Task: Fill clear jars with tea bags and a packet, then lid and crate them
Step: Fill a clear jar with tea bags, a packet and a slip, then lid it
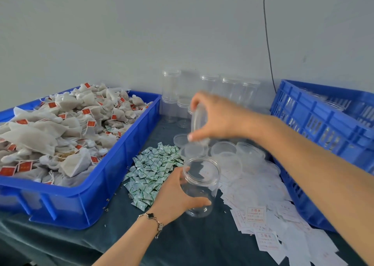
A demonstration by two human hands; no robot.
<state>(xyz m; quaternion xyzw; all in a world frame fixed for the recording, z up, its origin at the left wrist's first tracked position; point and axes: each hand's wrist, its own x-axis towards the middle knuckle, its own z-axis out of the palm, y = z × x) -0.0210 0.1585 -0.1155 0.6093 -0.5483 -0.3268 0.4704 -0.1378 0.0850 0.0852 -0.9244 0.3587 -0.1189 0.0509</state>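
Head view | left hand [174, 195] up close, fingers [203, 202] wrapped round an empty clear jar [199, 187] tilted just above the tabletop [182, 243] | green packets [151, 174] heaped beside it | right hand [218, 117] beyond, fingers clamped on a clear lid [199, 121] | tea bags [60, 132] piled in the blue tray [113, 176] left | blue crate [323, 124] right

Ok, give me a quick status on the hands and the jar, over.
Left hand grips open empty jar on the table. Right hand holds clear lid above it. No tea bags or packets in yet. Nothing blocking.
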